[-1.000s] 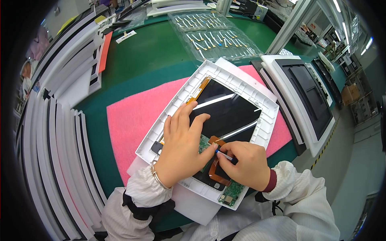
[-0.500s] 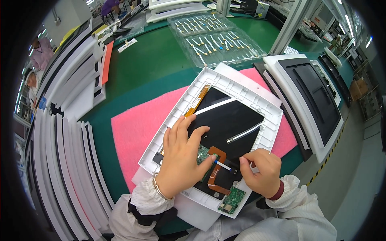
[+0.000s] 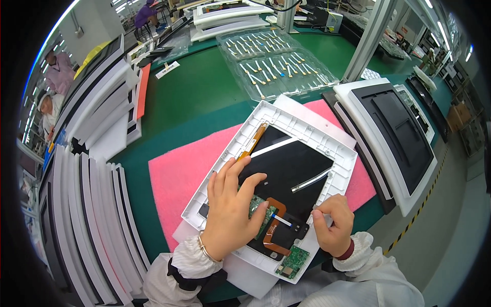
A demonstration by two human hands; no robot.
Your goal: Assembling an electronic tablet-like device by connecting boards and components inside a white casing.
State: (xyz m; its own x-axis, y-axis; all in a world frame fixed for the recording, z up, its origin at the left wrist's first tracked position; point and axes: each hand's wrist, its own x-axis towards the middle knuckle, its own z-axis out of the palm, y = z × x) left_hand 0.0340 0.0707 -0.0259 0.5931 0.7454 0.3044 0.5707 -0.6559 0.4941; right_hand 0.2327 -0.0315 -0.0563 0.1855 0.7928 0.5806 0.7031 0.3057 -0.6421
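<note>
A white plastic display housing (image 3: 341, 174) lies tilted in front of me, with a black panel (image 3: 286, 166) inside. My left hand (image 3: 230, 212) rests over its left part, fingers spread, partly hiding a green circuit board (image 3: 255, 207). A short white flat cable with a blue end (image 3: 282, 220) runs from that board, beside a brown flex strip (image 3: 269, 236). My right hand (image 3: 335, 222) is closed at the housing's right edge, thumb and forefinger together; whatever they pinch is hidden. A second green board (image 3: 295, 262) sits in the near corner. An orange flex strip (image 3: 253, 140) lies along the far left.
Pink foam (image 3: 171, 176) lies under the housing on the green bench. Clear trays (image 3: 279, 71) with several short cables stand behind. White panels are stacked at left (image 3: 84, 215); black-and-white housings (image 3: 391, 128) lean at right. A metal post (image 3: 371, 41) rises behind. Other people are far left.
My left thumb has drawn back a little from the short white cable, baring its blue end. My right hand has moved slightly toward me. The whole view has shifted a little.
</note>
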